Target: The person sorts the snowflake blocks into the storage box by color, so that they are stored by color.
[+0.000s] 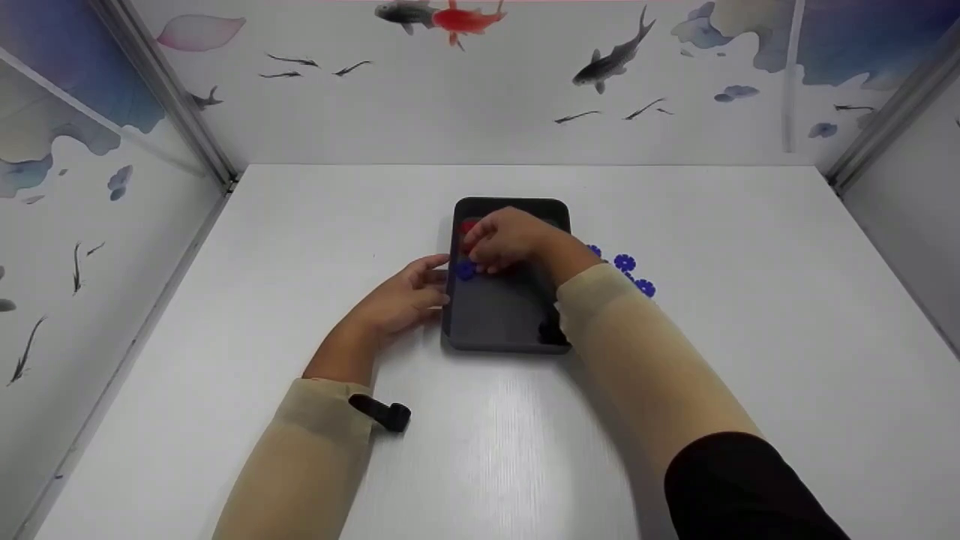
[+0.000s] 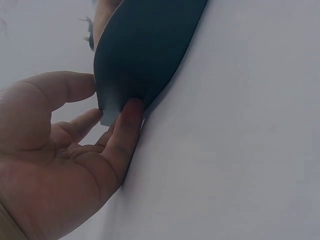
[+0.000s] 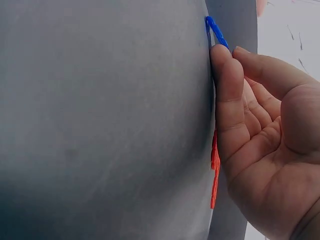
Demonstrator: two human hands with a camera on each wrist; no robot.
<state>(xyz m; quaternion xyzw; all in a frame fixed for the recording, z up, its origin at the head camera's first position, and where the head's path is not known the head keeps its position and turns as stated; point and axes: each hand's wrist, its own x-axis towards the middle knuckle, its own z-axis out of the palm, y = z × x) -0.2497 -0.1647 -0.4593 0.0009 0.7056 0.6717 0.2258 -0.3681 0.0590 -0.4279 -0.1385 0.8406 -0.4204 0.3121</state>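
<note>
A dark grey tray (image 1: 495, 319) lies on the white table. My left hand (image 1: 401, 304) is at its left side, fairly straight fingers touching the wall; in the left wrist view, that hand (image 2: 75, 145) has fingertips against the tray's edge. Over the tray's far half, my right hand (image 1: 510, 236) pinches a blue flower-shaped plastic disc (image 1: 466, 271) close to the left wall. The right wrist view shows the blue disc (image 3: 217, 32) tilted at the fingertips of the right hand (image 3: 265, 115). Red discs (image 1: 468, 227) lie inside the tray, partly hidden by this hand.
Several blue flower-shaped discs (image 1: 625, 262) lie on the table right of the tray, some behind the right forearm. A black strap (image 1: 381, 412) sits on the left sleeve. White panels with painted fish (image 1: 615, 64) border the table (image 1: 300, 225) at the back and sides.
</note>
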